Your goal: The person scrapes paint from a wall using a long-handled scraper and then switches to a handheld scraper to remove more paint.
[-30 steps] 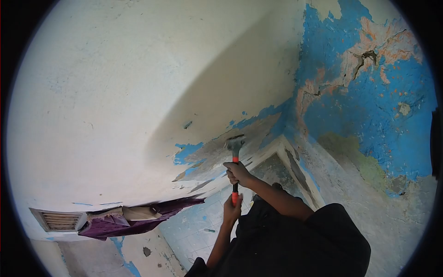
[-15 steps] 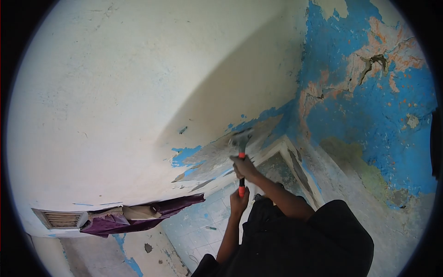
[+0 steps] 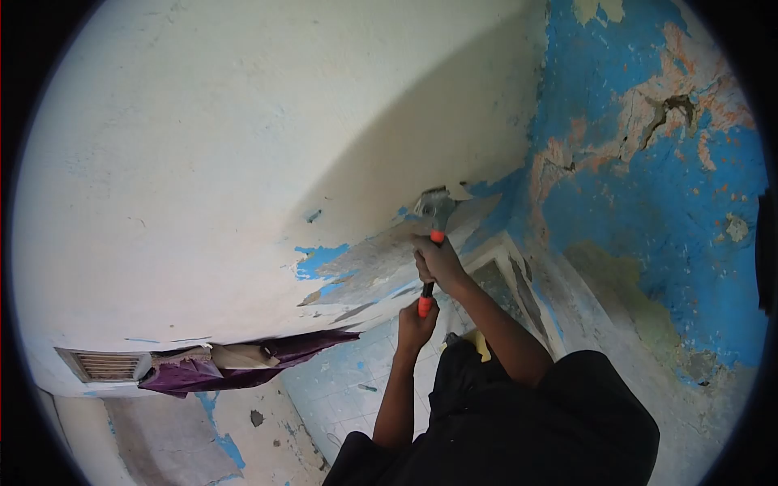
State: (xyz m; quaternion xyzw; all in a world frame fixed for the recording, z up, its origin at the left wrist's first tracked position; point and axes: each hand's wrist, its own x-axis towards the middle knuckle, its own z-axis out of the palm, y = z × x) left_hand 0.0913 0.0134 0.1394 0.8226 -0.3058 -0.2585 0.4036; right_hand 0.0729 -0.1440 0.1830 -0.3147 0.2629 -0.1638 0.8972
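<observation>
A long-handled scraper point(image 3: 438, 212) with a wide grey head and a red and black handle lies against the cream wall point(image 3: 243, 146). My right hand point(image 3: 440, 263) is wrapped round the upper handle, just under the head. Lower down, my left hand point(image 3: 416, 326) grips the red end of the handle. At the blade's edge a pale flake of paint point(image 3: 459, 191) stands off the wall. Bare grey plaster and blue patches point(image 3: 322, 261) show below and left of the head.
On the right is a blue wall point(image 3: 600, 194) with a deep crack point(image 3: 663, 117). A vent point(image 3: 105, 365) and purple cloth point(image 3: 243, 377) are at the lower left. A door or window frame point(image 3: 527, 292) stands by the corner, above a tiled floor point(image 3: 348, 397).
Both hands and the scraper have moved up the wall, and the blade now reaches the cream paint above the bare plaster. A pale flake has appeared by the blade.
</observation>
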